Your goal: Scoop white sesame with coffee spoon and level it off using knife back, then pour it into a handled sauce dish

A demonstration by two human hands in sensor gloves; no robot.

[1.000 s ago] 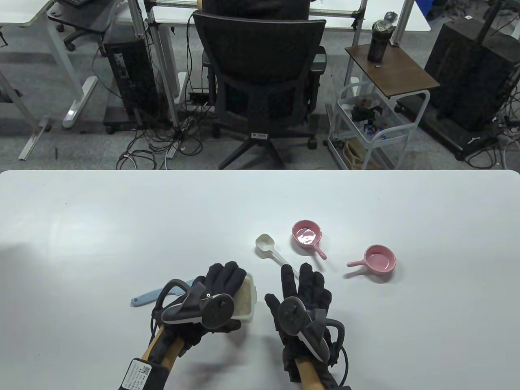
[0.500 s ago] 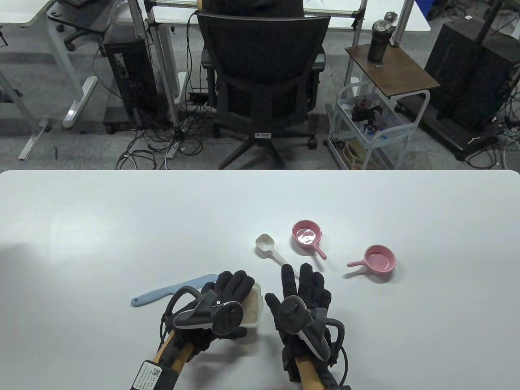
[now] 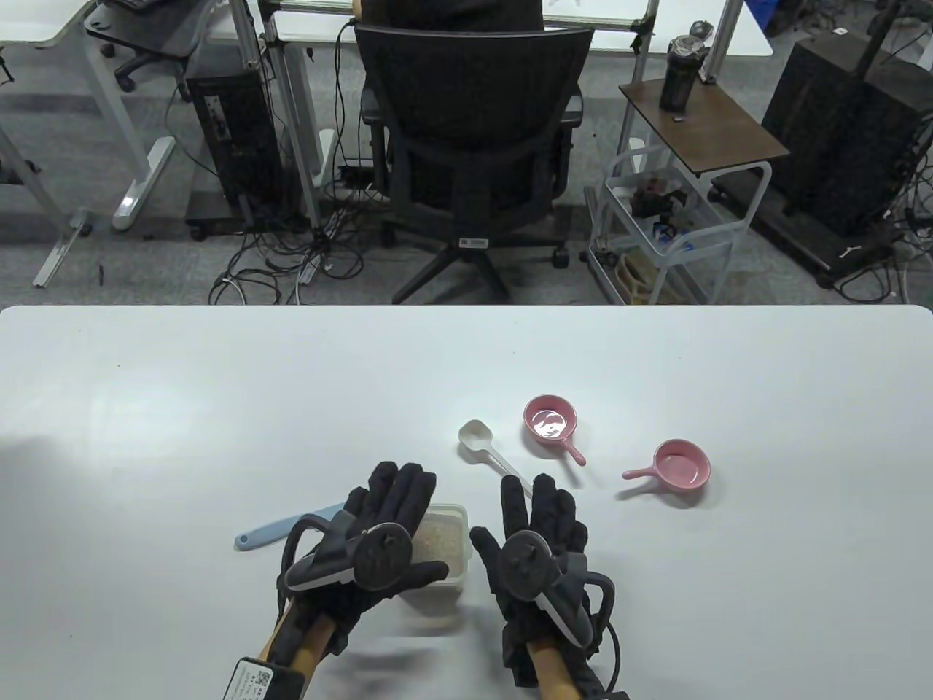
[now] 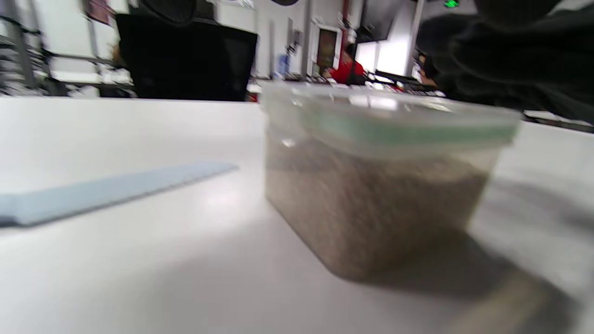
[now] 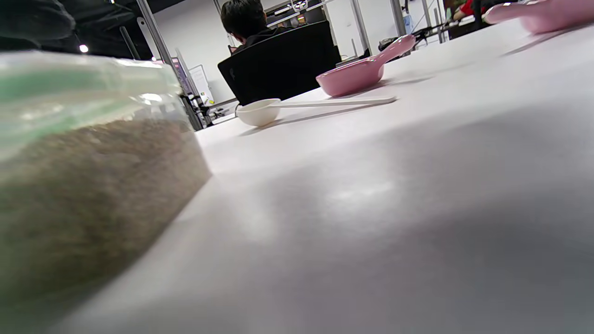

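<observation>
Sesame (image 3: 441,536) fills the clear container (image 3: 453,576) that stands low on the white surface (image 3: 146,408), between your two hands; the wrist views show the grain reaching most of the way up its walls, with a green band under the rim.

Far left: the pale blue knife (image 3: 266,534) lies flat on the surface, its handle end pointing left and its blade running under your left hand. In the left wrist view the blade (image 4: 106,190) lies just beside the container (image 4: 380,185), apart from it.

Left of centre: your left hand (image 3: 379,543) lies over the left part of the container, fingers straight and pointing away from you, thumb extended to the right along the container's near side. The hand looks released and flat; whether it presses on the rim cannot be told.

Right of centre: your right hand (image 3: 536,547) rests palm down on the surface just beside the container, fingers straight and spread, grasping nothing. Its fingertips (image 3: 512,487) lie at the near end of the handle of the white coffee spoon (image 3: 487,448); contact cannot be confirmed. The spoon's bowl points away from you.

Right: two pink handled sauce dishes stand apart from each other. The nearer-to-centre dish (image 3: 552,421) sits just beside the spoon, and the second dish (image 3: 681,467) lies farther right.
</observation>
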